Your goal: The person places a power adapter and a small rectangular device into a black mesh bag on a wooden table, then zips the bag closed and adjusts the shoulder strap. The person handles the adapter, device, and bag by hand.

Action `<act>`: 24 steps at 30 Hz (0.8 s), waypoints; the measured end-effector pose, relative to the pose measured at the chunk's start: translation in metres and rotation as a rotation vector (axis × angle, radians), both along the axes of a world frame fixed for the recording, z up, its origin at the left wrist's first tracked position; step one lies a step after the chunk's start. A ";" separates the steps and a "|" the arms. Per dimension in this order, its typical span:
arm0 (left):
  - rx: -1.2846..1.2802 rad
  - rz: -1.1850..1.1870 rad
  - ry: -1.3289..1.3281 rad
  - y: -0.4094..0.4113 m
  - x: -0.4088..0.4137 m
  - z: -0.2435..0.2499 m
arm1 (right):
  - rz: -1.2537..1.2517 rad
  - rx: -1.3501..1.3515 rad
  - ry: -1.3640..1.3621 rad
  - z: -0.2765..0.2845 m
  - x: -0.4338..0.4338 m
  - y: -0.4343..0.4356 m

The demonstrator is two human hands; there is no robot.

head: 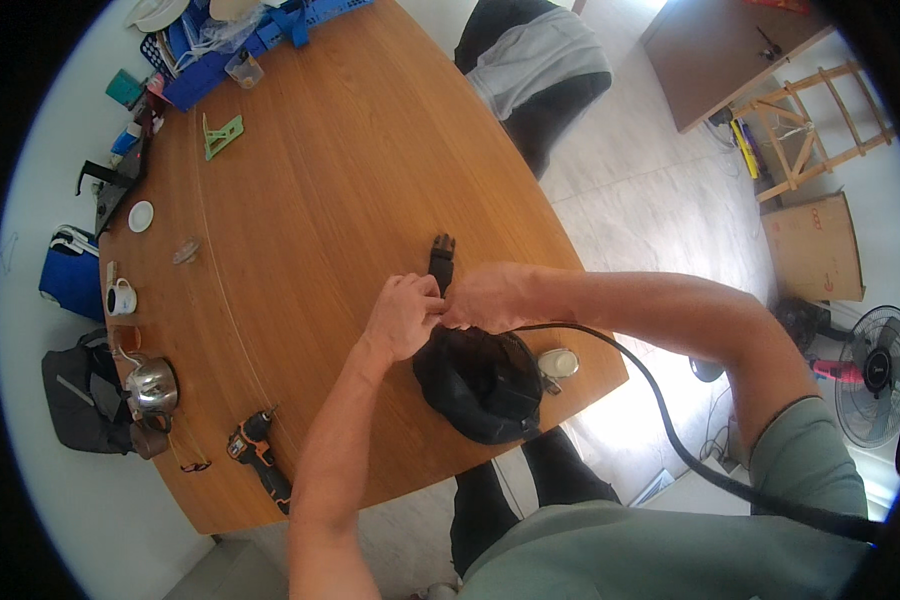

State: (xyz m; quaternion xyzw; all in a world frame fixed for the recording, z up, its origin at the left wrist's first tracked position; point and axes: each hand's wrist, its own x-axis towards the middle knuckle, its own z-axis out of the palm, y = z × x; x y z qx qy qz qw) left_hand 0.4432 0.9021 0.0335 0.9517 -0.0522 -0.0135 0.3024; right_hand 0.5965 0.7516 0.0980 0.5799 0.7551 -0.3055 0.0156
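A round black mesh-lined cap or bag [484, 386] lies on the wooden table [345, 187] in front of me. At its far edge my left hand [405, 315] and my right hand [487, 298] meet, fingertips pinched together on a black strap. Beyond the fingers, a black plastic buckle [442, 259] on that strap points away from me, its prongs showing. The fingers cover the part between buckle and bag. A black cable passes from near my right hand toward the right side of my body.
A cordless drill [259, 457] and steel kettle [152, 386] stand to the left, near a mug [121, 298]. A small lidded jar [558, 364] is right of the black item. A green stand [223, 137] and blue baskets [202, 79] lie farther away; a chair [547, 82] is beyond the right edge.
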 end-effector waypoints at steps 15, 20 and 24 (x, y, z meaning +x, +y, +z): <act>-0.699 0.269 0.484 0.012 0.021 -0.034 | -0.046 0.151 -0.197 -0.003 0.024 0.002; -0.816 0.446 0.504 0.007 0.017 -0.036 | -0.005 0.096 -0.175 -0.006 0.018 0.013; -0.827 0.591 0.520 -0.001 0.015 -0.046 | 0.096 0.073 -0.239 -0.005 0.008 0.019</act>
